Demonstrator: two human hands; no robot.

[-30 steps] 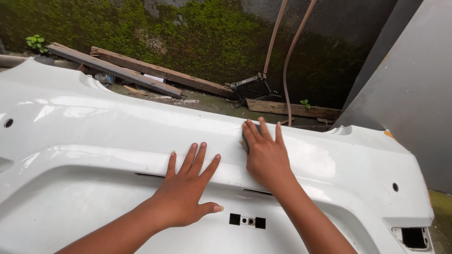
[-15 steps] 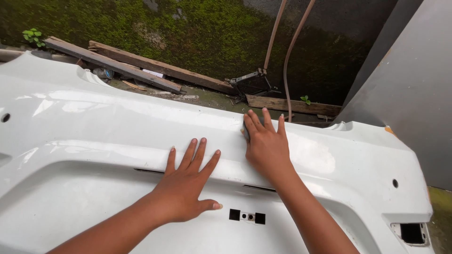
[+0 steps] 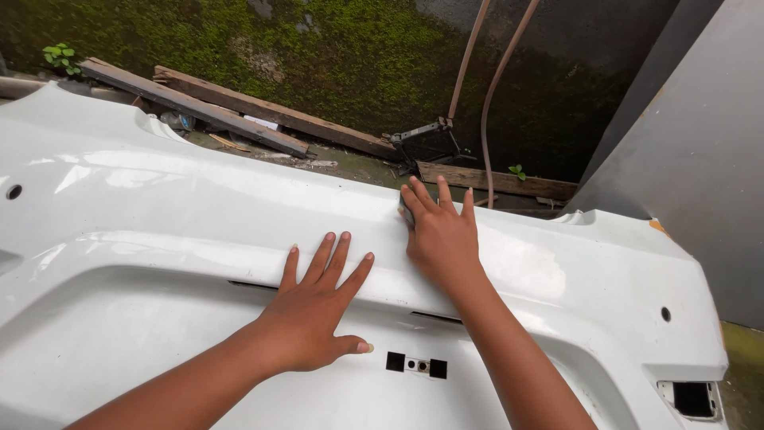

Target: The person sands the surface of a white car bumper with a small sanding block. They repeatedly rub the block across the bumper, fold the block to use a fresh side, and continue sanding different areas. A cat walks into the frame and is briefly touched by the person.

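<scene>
A person's left hand [image 3: 314, 314] lies flat, fingers spread, bracing a white car bumper [image 3: 159, 207] that fills the lower frame, while the right hand [image 3: 439, 235], fingers together, presses something small and dark against its upper ridge, before a mossy wall [image 3: 318, 56].

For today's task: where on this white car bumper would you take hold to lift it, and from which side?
Probably grip the white bumper along its far top edge, reaching over from the near side. That edge runs long and rolls over, giving fingers a lip; the broad face is smooth.
</scene>
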